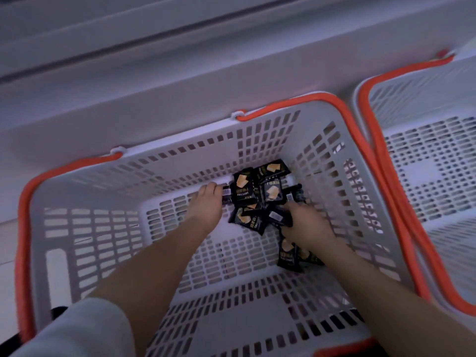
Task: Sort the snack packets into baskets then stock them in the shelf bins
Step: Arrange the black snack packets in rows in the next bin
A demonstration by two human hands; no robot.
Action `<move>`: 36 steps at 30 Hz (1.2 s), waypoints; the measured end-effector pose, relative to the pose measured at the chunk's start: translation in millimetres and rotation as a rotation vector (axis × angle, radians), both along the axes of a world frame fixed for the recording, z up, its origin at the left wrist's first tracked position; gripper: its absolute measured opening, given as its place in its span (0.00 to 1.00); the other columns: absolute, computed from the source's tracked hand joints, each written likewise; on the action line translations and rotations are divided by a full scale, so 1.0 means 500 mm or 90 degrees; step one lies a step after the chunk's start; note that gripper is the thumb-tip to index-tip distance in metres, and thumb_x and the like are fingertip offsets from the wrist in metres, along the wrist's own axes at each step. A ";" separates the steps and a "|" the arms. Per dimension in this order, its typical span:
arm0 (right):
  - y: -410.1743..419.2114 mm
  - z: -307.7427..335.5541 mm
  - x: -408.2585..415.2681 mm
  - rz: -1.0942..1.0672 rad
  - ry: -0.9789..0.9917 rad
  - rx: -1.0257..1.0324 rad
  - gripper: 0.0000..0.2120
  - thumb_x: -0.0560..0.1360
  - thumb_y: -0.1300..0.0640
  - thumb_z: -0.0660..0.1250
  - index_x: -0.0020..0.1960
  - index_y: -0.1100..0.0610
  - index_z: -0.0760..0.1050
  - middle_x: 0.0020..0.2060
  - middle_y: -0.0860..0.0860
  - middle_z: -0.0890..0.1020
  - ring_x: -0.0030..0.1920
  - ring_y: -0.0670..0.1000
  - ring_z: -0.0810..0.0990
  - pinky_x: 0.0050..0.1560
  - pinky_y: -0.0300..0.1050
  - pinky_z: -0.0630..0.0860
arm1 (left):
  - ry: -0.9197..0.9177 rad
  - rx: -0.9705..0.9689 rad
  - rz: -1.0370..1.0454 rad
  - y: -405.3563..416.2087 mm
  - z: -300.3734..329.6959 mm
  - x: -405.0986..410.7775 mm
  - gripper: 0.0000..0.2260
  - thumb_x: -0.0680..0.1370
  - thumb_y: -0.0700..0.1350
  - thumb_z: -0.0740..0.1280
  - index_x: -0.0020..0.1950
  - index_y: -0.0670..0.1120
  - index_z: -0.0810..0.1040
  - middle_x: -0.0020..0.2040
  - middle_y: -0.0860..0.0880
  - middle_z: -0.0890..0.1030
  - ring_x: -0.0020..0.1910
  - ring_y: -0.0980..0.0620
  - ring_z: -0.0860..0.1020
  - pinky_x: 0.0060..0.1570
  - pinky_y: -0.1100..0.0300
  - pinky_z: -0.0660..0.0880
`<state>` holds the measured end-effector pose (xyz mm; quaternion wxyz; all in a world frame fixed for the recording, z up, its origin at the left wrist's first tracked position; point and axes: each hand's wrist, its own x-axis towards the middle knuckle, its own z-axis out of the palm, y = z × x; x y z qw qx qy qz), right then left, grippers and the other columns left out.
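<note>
Reaching down into the white slotted basket (85, 228) with orange handles (22, 210), both hands are at a small heap of black snack packets (260, 194) gathered at the far-right part of its floor. Going from the left, the left hand (206, 204) lies against the left edge of the heap, fingers stretched forward and fairly straight, touching the nearest packet; whether it actually pinches one I cannot tell. Next comes the heap itself, all packets of one kind, black with a pale biscuit picture. The right hand (306, 225) sits on the near-right side of the heap with fingers curled down over a packet or two, apparently gripping them. A couple more packets (288, 256) lie under that wrist, nearer the front wall. Further right stands a second basket (425, 161) of the same make, touching the first; the part in view holds nothing.

Judging by this, the sorting looks done for this kind, and the step in hand is scooping packets out for stocking. No shelf bin is clearly in view, so how much is already stocked cannot be told
</note>
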<state>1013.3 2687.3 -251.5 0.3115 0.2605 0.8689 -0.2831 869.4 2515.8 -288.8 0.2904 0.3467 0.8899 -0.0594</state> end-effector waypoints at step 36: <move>-0.186 -0.014 -0.059 -0.123 0.037 -0.314 0.16 0.81 0.49 0.56 0.54 0.60 0.74 0.43 0.52 0.76 0.42 0.49 0.73 0.41 0.43 0.68 | -0.517 0.419 0.811 -0.113 0.031 0.127 0.09 0.77 0.48 0.65 0.57 0.52 0.73 0.49 0.54 0.80 0.45 0.59 0.79 0.39 0.65 0.75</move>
